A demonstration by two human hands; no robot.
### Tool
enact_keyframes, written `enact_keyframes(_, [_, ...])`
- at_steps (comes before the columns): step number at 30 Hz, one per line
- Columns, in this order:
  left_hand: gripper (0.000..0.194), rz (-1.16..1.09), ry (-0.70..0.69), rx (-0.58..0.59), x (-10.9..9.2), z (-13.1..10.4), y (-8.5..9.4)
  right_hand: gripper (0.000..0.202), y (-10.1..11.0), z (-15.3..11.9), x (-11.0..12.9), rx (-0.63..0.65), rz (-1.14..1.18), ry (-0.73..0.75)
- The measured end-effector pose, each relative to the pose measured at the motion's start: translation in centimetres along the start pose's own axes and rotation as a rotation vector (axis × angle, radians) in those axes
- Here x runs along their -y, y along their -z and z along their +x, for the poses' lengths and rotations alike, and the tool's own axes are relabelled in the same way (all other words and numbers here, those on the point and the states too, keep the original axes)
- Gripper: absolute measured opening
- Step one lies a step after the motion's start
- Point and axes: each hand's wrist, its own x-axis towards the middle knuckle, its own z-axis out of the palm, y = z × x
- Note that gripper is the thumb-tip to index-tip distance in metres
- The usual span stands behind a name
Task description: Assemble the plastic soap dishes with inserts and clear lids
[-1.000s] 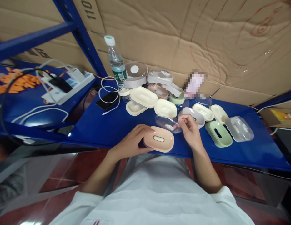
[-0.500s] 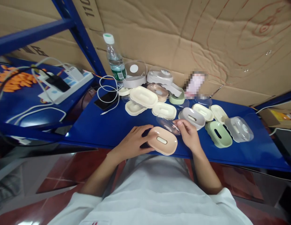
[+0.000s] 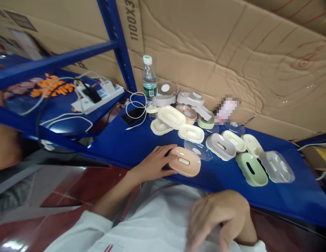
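My left hand (image 3: 156, 162) grips the left end of a peach soap dish (image 3: 187, 168), thumb and fingers on either side. The dish has a pale oval insert in the slot of its floor and rests by the table's front edge. Just behind it a clear plastic lid (image 3: 205, 152) with a white round sticker lies on the table, partly hidden by the dish. My right hand (image 3: 217, 217) is in front of my shirt, off the table. It is blurred, its fingers loosely bent and the thumb apart, with nothing visible in it.
On the blue table (image 3: 112, 147) lie several cream trays (image 3: 172, 117), a grey soap dish (image 3: 224, 148), a green soap dish (image 3: 253, 171) and a grey lidded one (image 3: 275, 166). A water bottle (image 3: 149, 80), phone (image 3: 132, 115) and cable stand behind; a blue rack post (image 3: 123, 45) rises left.
My right hand has let go of the clear lid and come back towards my chest. The lid now lies on the table behind the peach soap dish. My left hand still grips the dish.
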Motion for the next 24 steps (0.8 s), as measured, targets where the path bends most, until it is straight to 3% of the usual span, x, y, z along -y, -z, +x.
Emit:
enact_keyframes(2, [0.053, -0.009, 0.004, 0.002, 0.1, 0.0, 0.0, 0.048, 0.5, 0.6, -0.7, 0.067, 0.051, 0.062])
enact_keyframes(5, [0.055, -0.040, 0.020, 0.006, 0.1, -0.1, 0.1, 0.031, 0.6, -0.4, -0.8, -0.082, -0.053, 0.030])
enact_keyframes(7, [0.055, -0.057, 0.034, 0.017, 0.1, 0.0, 0.2, 0.022, 0.3, -1.8, -0.3, -0.365, -0.293, -0.047])
enact_keyframes(9, [0.055, -0.066, 0.037, 0.020, 0.1, 0.0, 0.2, 0.025, 0.0, -3.6, 0.2, -0.678, -0.715, -0.318])
enact_keyframes(10, [0.055, -0.068, 0.033, 0.016, 0.0, 0.0, 0.2, 0.029, 0.1, -4.5, 0.2, -0.747, -0.905, -0.488])
enact_keyframes(12, [0.054, -0.069, 0.022, 0.005, 0.0, 0.1, 0.2, 0.044, 0.5, -6.3, -0.2, -0.664, -1.093, -0.756])
enact_keyframes(15, [0.052, -0.066, 0.028, -0.011, 0.0, 0.0, 0.0, 0.055, 1.7, -8.5, -1.5, -0.518, -1.091, -0.923])
enact_keyframes(17, [0.052, -0.065, 0.035, -0.018, 0.0, -0.1, 0.0, 0.040, 2.3, -9.1, -2.1, -0.550, -1.104, -0.942])
enact_keyframes(19, [0.061, -0.070, 0.044, -0.011, 0.0, -0.2, 0.0, 0.030, 2.5, -8.7, -2.2, -0.685, -1.127, -0.889])
enact_keyframes(22, [0.093, -0.085, 0.086, -0.009, 0.0, -0.1, -0.1, 0.034, 2.2, -7.3, -1.9, -1.127, -1.051, -0.709])
enact_keyframes(24, [0.116, -0.072, 0.114, -0.020, -0.1, 0.2, -0.2, 0.038, 1.9, -6.3, -2.0, -1.374, -0.817, -0.639])
